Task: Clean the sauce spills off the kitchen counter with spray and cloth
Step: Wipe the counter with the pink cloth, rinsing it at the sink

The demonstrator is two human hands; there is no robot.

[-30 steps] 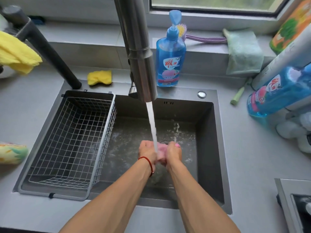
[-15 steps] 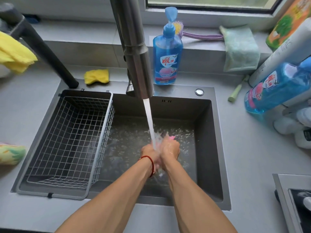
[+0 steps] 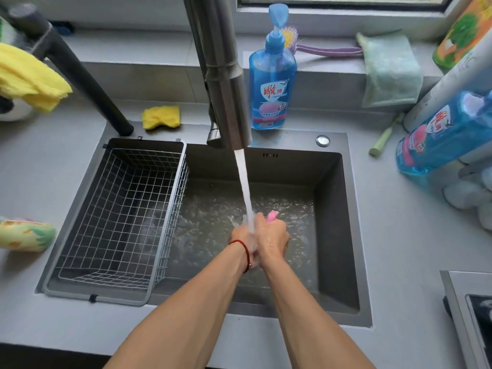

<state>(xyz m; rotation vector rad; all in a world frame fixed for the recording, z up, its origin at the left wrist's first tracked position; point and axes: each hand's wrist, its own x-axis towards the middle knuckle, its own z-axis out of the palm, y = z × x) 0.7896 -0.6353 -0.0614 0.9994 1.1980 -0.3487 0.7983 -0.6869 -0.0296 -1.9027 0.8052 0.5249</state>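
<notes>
Over the dark grey rectangular sink, the person's two hands meet under the stream of running water that falls from the brushed steel faucet spout. The right hand has its fingers curled round a pink cloth, of which only a small pink tip shows, poking out above the knuckles on the far side of the fist. The left hand, with a red string bracelet at the wrist, presses against the right; whether its fingers also grip the cloth cannot be told, since water and the other hand hide them. The stream lands just where the two hands touch. A white wire basket sits in the left part of the sink. On the grey kitchen counter behind the sink stand a blue pump bottle of dish soap and a yellow sponge, well apart from the hands.
</notes>
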